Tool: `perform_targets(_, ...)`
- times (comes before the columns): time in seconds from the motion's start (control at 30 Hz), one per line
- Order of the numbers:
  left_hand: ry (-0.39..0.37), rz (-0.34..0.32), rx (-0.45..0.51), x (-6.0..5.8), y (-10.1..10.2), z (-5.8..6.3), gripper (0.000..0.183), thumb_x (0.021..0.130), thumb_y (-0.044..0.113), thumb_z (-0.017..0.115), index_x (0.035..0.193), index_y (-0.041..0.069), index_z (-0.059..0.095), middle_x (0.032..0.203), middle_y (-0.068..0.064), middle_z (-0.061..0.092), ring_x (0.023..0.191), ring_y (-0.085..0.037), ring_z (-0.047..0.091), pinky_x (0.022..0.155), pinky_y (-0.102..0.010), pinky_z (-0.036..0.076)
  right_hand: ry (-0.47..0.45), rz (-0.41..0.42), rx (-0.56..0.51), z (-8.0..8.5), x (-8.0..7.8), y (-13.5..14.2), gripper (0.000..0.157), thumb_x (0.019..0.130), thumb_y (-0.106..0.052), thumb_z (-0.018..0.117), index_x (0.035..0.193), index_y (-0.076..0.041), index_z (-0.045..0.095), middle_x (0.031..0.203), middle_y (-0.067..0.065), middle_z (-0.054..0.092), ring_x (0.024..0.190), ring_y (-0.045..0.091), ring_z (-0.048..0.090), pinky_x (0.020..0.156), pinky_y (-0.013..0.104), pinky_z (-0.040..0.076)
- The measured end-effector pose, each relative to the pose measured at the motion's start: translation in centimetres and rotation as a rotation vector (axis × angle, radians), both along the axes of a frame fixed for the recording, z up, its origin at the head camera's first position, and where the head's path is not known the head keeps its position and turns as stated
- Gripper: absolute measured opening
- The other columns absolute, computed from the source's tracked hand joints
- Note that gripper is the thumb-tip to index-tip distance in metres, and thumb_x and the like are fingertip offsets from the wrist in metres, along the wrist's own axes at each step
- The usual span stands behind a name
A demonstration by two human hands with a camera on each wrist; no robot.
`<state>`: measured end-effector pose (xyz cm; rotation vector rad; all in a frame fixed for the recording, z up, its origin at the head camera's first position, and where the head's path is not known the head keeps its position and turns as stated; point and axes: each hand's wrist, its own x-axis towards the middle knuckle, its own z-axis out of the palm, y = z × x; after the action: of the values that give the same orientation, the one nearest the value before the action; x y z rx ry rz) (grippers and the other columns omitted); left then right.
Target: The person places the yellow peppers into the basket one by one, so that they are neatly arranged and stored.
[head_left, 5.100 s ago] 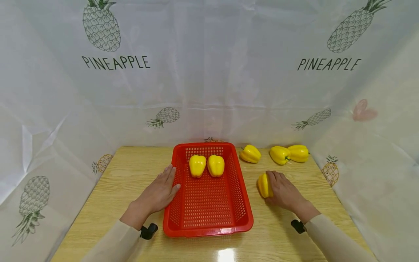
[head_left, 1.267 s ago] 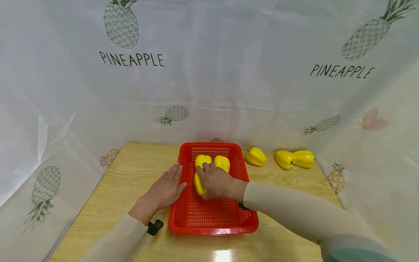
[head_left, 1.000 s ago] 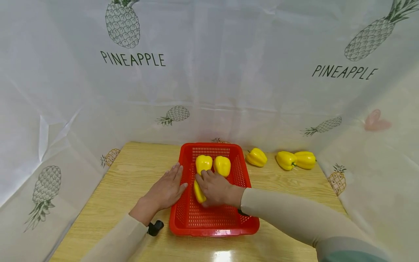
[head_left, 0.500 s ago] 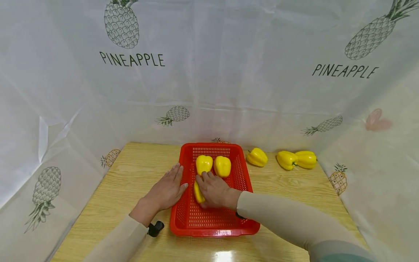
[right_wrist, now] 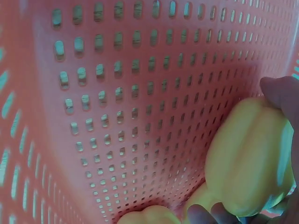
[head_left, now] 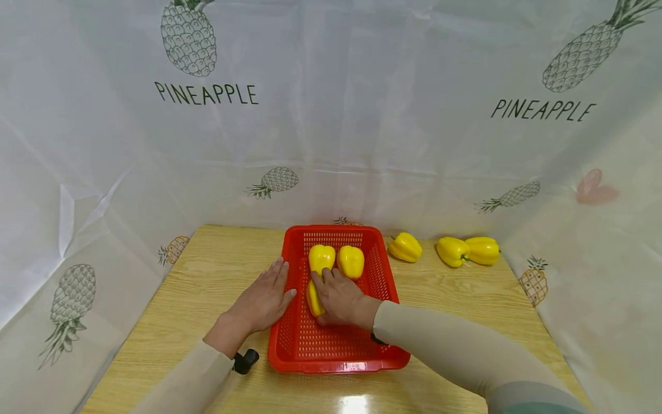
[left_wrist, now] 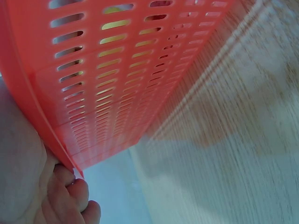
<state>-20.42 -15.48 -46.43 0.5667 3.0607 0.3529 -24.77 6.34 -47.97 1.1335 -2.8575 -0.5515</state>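
My right hand [head_left: 339, 297] grips a yellow bell pepper [head_left: 313, 299] low inside the red plastic basket [head_left: 338, 366]. In the right wrist view that bell pepper [right_wrist: 247, 158] lies between thumb and fingers, close over the perforated floor. Just beyond it, two more yellow bell peppers, a left one [head_left: 322, 257] and a right one [head_left: 350, 262], lie side by side in the basket. My left hand [head_left: 261, 298] rests on the basket's left rim with straight fingers. From the left wrist, its fingers [left_wrist: 70, 198] show along the outer edge of the rim.
Three yellow bell peppers lie on the wooden table [head_left: 227, 253] right of the basket: one [head_left: 405, 247] by its far corner and two touching, a left one [head_left: 452, 252] and a right one [head_left: 483, 250]. A white pineapple-print sheet [head_left: 331, 115] encloses the back and sides.
Earlier my right hand held the bell pepper on the table at the right; it then carried it left into the basket and lowered it. My left hand stays on the rim.
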Motion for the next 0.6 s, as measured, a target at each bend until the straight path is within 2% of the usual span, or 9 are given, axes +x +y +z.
perform_targets(0.2,0.000,-0.005,0.005,0.03,0.04,0.11,0.074,0.111,0.039,0.050,0.162,-0.010,0.027,0.171,-0.027,0.025,0.159,-0.042,0.027,0.127,-0.056,0.030,0.035,0.027,0.012,-0.31,-0.08,0.22,0.103,0.087,-0.072,0.070,0.158,-0.006,0.035,0.131,0.012,0.056,0.108,0.026,0.053,0.101,0.031,0.053)
perform_targets(0.37,0.000,-0.004,0.003,0.07,0.08,0.19,0.074,0.111,0.039,0.050,0.162,-0.010,0.027,0.171,-0.027,0.026,0.160,-0.042,0.027,0.127,-0.056,0.030,0.077,0.044,0.030,-0.53,-0.13,0.14,0.100,0.088,-0.073,0.067,0.156,-0.006,0.037,0.129,0.012,0.057,0.107,0.025,0.053,0.100,0.032,0.052)
perform_targets(0.6,-0.003,0.000,-0.004,0.12,0.10,0.27,0.074,0.111,0.039,0.050,0.162,-0.010,0.027,0.171,-0.027,0.026,0.160,-0.042,0.026,0.128,-0.056,0.029,0.073,0.029,0.020,-0.48,-0.04,-0.09,0.098,0.087,-0.072,0.069,0.154,-0.007,0.040,0.128,0.012,0.058,0.106,0.026,0.054,0.095,0.031,0.055)
